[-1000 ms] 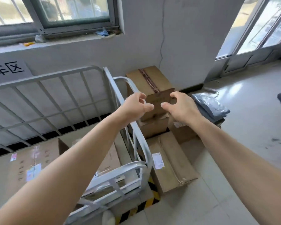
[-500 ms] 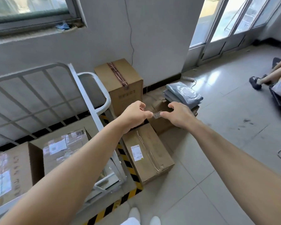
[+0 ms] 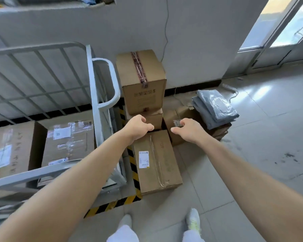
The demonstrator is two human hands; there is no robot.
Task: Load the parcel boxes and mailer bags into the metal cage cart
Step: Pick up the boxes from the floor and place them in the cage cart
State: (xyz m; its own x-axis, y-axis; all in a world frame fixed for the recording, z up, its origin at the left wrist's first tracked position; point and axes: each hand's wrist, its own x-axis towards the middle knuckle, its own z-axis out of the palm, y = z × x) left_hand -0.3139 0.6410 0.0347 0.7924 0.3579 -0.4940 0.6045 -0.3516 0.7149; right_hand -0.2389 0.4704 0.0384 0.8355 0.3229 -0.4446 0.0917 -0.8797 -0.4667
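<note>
I'm holding both arms out over the pile on the floor. My left hand (image 3: 138, 126) and right hand (image 3: 187, 127) are hovering just above the far end of the long flat box (image 3: 157, 161), fingers loosely curled and grasping nothing, with a gap between them.

Progress: the metal cage cart (image 3: 101, 95) on the left is already carrying two labelled cartons, one near its right rail (image 3: 68, 142) and one further left (image 3: 7, 151).

Left to load, all sitting on the floor right of the cart:
- the long flat box, lying beside the yellow-black hazard tape (image 3: 133, 165)
- the tall taped box (image 3: 142, 81), standing on a smaller box (image 3: 152, 117) against the far wall
- another carton (image 3: 187, 110) to the right
- the grey mailer bags (image 3: 215, 109), stacked on top of cartons at the right

I'm judging the task as partly done, with most of the pile waiting. The flat box looks like the next pick, but I can't tell for sure.
</note>
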